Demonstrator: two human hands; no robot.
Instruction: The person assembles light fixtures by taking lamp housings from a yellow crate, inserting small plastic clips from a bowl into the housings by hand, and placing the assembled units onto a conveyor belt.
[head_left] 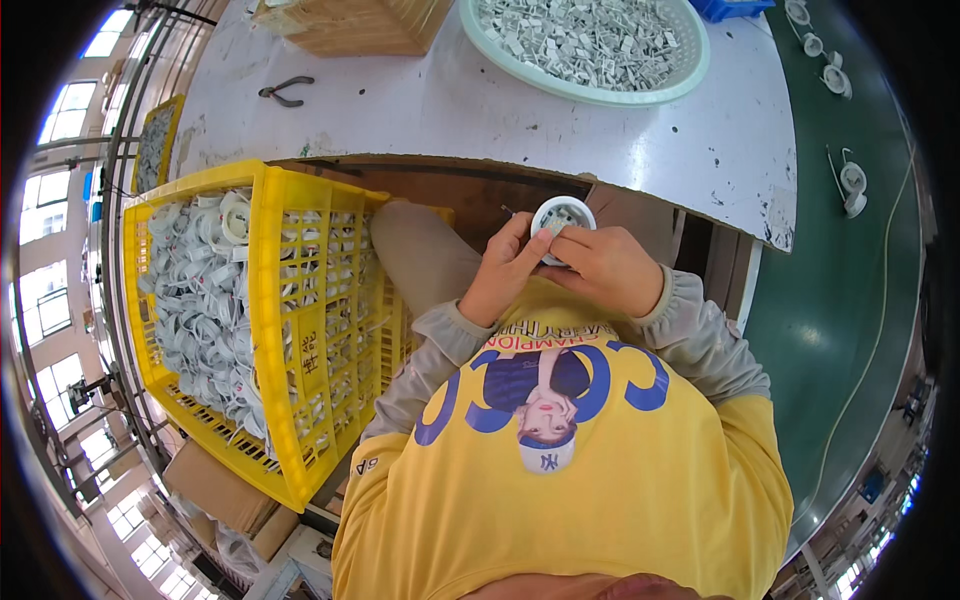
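Note:
Close in front of my body, just off the table's front edge, both hands hold a white round cup-shaped housing point(564, 203). Its open side faces up, and small pale parts show inside, too small to name. My left hand point(503, 266) grips the housing's left side, with thumb and fingers closed at the near rim. A thin dark piece sticks out beside the left fingers; I cannot make out what it is. My right hand point(615, 267) is wrapped round the right side, its fingertips reaching over the rim into the opening.
A white-topped table point(400, 120) bears pliers point(287, 91), a cardboard box point(350, 25) and a pale green basin point(590, 95) heaped with small white parts. At left stands a yellow crate point(275, 330) full of white housings. A green conveyor point(830, 300) carries several white round pieces point(852, 180) at right.

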